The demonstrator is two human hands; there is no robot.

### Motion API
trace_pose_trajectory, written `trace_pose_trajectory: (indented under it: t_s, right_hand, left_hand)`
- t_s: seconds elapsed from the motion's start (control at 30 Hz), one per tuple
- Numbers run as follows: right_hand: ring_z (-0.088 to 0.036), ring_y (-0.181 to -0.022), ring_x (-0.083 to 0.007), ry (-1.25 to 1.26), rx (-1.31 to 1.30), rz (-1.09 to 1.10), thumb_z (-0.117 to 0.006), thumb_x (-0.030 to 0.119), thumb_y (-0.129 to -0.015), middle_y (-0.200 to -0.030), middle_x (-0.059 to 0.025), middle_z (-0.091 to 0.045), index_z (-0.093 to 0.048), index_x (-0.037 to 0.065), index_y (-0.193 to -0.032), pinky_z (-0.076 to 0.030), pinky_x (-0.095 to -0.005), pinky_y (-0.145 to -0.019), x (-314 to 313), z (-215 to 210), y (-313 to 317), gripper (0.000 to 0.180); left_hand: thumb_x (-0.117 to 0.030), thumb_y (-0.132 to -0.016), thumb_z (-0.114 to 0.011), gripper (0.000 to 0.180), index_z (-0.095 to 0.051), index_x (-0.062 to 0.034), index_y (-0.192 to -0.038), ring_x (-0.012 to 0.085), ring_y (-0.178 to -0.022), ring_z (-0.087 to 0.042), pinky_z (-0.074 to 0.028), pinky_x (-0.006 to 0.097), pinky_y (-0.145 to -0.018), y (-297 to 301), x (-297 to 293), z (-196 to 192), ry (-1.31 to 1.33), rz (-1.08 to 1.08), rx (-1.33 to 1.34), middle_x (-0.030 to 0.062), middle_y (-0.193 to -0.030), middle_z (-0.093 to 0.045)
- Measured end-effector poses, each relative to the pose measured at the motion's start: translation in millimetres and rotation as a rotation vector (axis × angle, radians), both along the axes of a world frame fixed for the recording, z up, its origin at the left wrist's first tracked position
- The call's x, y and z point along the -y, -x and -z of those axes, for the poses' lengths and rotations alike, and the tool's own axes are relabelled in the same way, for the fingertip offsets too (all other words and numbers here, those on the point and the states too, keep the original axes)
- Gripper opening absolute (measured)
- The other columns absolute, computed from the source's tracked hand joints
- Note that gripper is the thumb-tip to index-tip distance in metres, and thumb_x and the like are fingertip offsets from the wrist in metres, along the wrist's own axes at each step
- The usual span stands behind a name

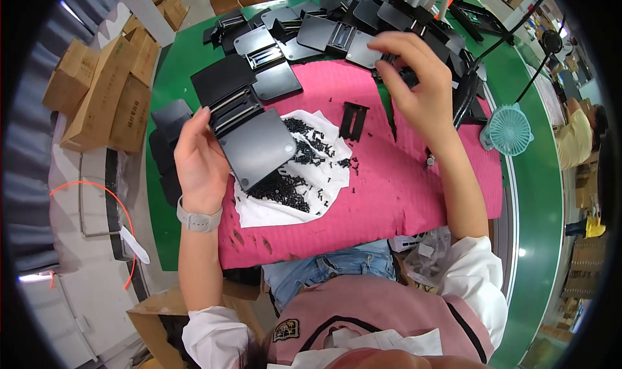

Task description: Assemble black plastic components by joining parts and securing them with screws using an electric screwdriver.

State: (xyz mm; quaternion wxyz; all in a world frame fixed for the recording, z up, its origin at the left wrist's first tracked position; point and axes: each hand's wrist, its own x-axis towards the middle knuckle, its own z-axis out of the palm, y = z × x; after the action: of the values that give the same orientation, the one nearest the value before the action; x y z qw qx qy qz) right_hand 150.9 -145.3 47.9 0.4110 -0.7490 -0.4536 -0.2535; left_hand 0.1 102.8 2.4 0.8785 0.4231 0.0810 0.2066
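My left hand (197, 158) holds a black hinged plate assembly (249, 139), its silver hinge at the top, over a white cloth (275, 210) strewn with several small black screws (285, 187). My right hand (414, 84) reaches far across the pink mat (382, 194) and pinches the edge of a dark plate (363, 51) in the pile at the back. A small black bracket (353, 121) lies on the mat between my hands.
Many more black plates (304, 29) are heaped on the green table (175, 77) behind the mat. A teal desk fan (508, 129) stands at the right. Cardboard boxes (107, 87) are stacked at the left. Another person (576, 136) sits at far right.
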Motion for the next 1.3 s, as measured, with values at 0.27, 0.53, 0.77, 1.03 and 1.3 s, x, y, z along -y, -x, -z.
trace_pose_trajectory:
  t_s: [0.27, 0.53, 0.77, 1.03, 1.3]
  right_hand:
    - [-0.065, -0.075, -0.0251, 0.560, -0.190, -0.007, -0.072, 0.020, -0.070, -0.089, -0.0109, -0.067, -0.066, 0.004, -0.096, -0.051, -0.0346, -0.067, 6.3, 38.5, 2.8, 0.031]
    - [-0.063, -0.064, -0.0236, 0.537, -0.393, -0.214, -0.071, 0.018, -0.075, -0.072, -0.0117, -0.065, -0.067, 0.001, -0.088, -0.049, -0.0312, -0.061, 2.7, 45.0, 1.9, 0.022]
    - [-0.062, -0.063, -0.0238, 0.599, -0.190, -0.109, -0.068, 0.018, -0.078, -0.074, -0.0127, -0.065, -0.067, -0.001, -0.084, -0.048, -0.0314, -0.059, 6.9, 38.1, 4.2, 0.020]
    - [-0.062, -0.069, -0.0275, 0.488, -0.036, 0.325, -0.069, 0.015, -0.075, -0.081, -0.0091, -0.062, -0.067, 0.004, -0.092, -0.048, -0.0350, -0.063, 23.2, 44.9, -33.2, 0.020]
    - [-0.063, -0.083, -0.0271, 0.613, 0.151, 0.420, -0.061, 0.002, -0.072, -0.092, -0.0058, -0.059, -0.066, 0.016, -0.103, -0.052, -0.0365, -0.069, 21.9, 64.6, -60.9, 0.035]
  left_hand:
    - [-0.021, -0.091, -0.048, 0.022, -0.056, -0.0039, -0.102, 0.0176, -0.092, -0.061, -0.048, 0.033, -0.085, 1.2, 12.1, 2.5, 0.025, -0.217, -0.191, 0.0067, -0.101, -0.063]
    - [-0.021, -0.090, -0.052, 0.018, -0.060, -0.0049, -0.094, 0.0165, -0.078, -0.065, -0.053, 0.030, -0.071, 8.4, 6.8, -6.2, 0.112, -0.122, -0.210, 0.0056, -0.089, -0.066]
    - [-0.019, -0.090, -0.052, 0.017, -0.061, -0.0048, -0.093, 0.0161, -0.078, -0.065, -0.053, 0.030, -0.071, 10.3, 4.2, -9.9, 0.171, -0.172, -0.149, 0.0063, -0.090, -0.066]
    - [-0.018, -0.091, -0.051, 0.015, -0.060, -0.0052, -0.092, 0.0155, -0.077, -0.064, -0.053, 0.030, -0.071, 9.3, 10.8, -9.0, 0.138, -0.159, -0.166, 0.0046, -0.087, -0.065]
    - [-0.017, -0.091, -0.050, 0.018, -0.058, -0.0035, -0.101, 0.0139, -0.085, -0.062, -0.050, 0.028, -0.077, 11.9, 31.4, -6.5, 0.016, -0.065, -0.197, 0.0046, -0.094, -0.063]
